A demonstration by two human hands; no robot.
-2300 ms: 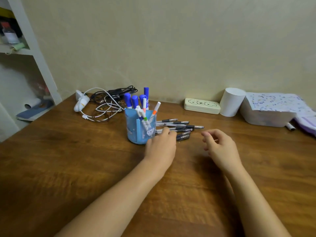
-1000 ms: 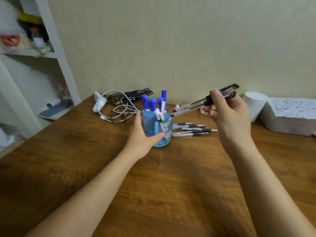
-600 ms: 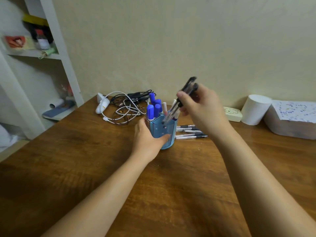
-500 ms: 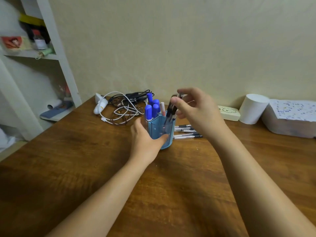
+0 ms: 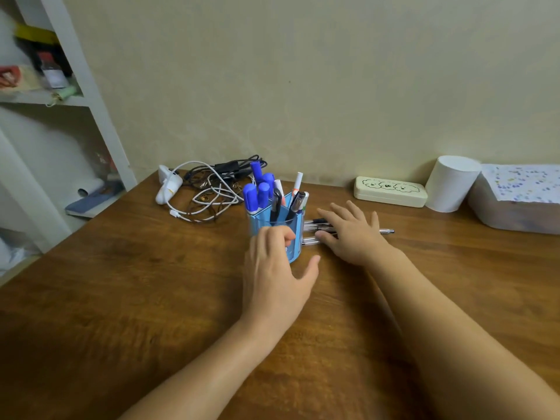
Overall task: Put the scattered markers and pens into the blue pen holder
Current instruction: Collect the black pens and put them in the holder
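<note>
The blue pen holder [image 5: 296, 236] stands upright on the wooden table [image 5: 145, 286]. Blue-capped markers [image 5: 258, 193], white markers and black pens [image 5: 295, 202] stick out of it. My left hand [image 5: 274, 277] is at the holder's near side, fingers curled against its front and thumb spread off to the right. Right of the holder, several loose pens [image 5: 313, 222] lie on the table. My right hand [image 5: 353, 234] lies flat over them with its fingers spread, hiding most of the pens; one tip [image 5: 386, 231] pokes out on the right.
A tangle of white and black cables [image 5: 209, 189] lies behind the holder to the left. A cream case [image 5: 391, 191], a white roll [image 5: 451, 183] and a covered box [image 5: 521, 204] line the wall on the right. A white shelf unit [image 5: 97, 110] stands left.
My right hand dropped the black pens into the holder, then came down empty onto the loose pens on the table. My left hand has loosened its hold on the holder.
</note>
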